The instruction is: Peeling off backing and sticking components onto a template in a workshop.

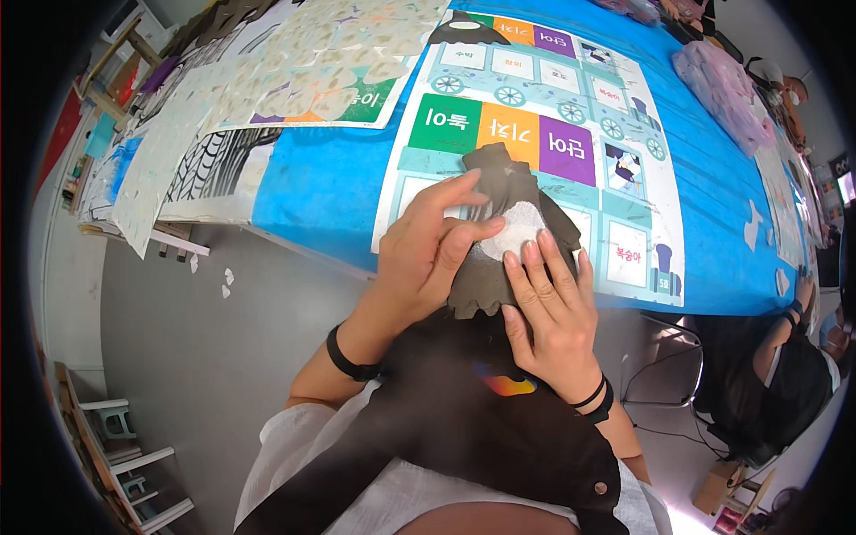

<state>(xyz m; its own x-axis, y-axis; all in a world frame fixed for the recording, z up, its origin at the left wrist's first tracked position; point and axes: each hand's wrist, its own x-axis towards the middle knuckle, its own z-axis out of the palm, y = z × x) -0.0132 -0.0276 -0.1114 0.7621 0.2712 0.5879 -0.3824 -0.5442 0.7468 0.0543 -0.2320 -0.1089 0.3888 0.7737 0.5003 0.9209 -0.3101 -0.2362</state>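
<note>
A dark grey-brown, flat piece (481, 281) with a scalloped lower edge and folds at its top lies over the table's near edge. On it sits a rounded white patch (517, 234). My left hand (419, 245) bends over the left side of the piece, thumb tip at the patch's left edge and fingers apart from the thumb. Stretched flat, the fingers of my right hand (557, 312) rest on the piece and on the patch's lower right edge. What the dark piece is made of cannot be told.
Under the piece lies a printed train-picture sheet (655, 254) on a blue-covered table (308, 192). A similar dark piece (468, 34) lies farther back. Pale spotted sheets (312, 62) cover the left. At right are a pink plastic bag (727, 94) and a person's arm (776, 334).
</note>
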